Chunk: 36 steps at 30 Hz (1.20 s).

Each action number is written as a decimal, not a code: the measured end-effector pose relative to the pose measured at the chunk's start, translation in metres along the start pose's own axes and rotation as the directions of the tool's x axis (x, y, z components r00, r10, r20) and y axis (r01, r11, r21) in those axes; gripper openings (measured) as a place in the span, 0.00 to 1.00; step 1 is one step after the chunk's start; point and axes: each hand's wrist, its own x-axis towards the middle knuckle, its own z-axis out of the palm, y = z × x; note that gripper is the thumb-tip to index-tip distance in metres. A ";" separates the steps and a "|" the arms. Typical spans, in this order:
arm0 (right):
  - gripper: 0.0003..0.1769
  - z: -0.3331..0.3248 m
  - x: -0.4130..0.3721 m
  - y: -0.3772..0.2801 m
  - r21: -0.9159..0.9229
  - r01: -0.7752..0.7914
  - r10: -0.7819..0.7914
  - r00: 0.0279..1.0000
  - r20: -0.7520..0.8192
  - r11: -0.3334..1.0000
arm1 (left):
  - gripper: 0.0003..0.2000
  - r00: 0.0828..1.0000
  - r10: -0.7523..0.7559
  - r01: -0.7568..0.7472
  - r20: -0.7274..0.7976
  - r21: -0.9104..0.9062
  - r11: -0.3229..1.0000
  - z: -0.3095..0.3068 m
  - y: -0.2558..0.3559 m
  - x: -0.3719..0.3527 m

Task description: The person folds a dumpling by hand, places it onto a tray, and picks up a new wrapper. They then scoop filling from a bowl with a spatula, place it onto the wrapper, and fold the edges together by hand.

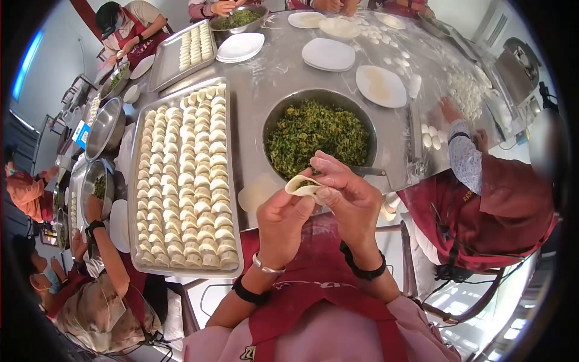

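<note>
Between my two hands is a dumpling (303, 186), its pale wrapper folded over and gaping on one side, with green filling showing inside. My left hand (283, 220) pinches it from the left with thumb and fingers. From the right, my right hand (350, 196) presses the wrapper edge with the thumb, its fingers behind. Just beyond my hands stands a steel bowl (370, 120) of chopped green filling (319, 133). A utensil handle (369, 171) sticks out of the bowl at its right, close to my right fingers.
Left of my hands lies a large metal tray (236, 241) with rows of folded dumplings (187, 175). White plates (329, 54) and a plate of wrappers (381, 86) sit beyond the bowl. Dough pieces (431, 136) lie at right, near a co-worker's arm (464, 151). Other people sit around the table.
</note>
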 end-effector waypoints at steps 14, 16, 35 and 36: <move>0.17 -0.007 -0.002 0.002 -0.134 -0.044 0.047 0.999 0.015 0.990 | 0.21 0.994 -0.081 0.088 0.067 -0.110 0.990 0.000 0.008 -0.002; 0.19 -0.009 0.000 0.002 -0.129 -0.042 0.052 0.995 0.080 0.991 | 0.21 0.993 -0.077 0.084 0.089 -0.081 0.993 -0.001 0.007 -0.003; 0.07 -0.006 -0.004 0.000 -0.403 0.209 -0.132 0.969 0.208 0.891 | 0.25 0.961 -0.249 0.233 0.116 0.136 0.963 0.000 0.026 -0.012; 0.08 -0.007 -0.005 0.001 -0.415 0.225 -0.142 0.965 0.222 0.881 | 0.25 0.955 -0.275 0.253 0.114 0.178 0.951 -0.002 0.026 -0.011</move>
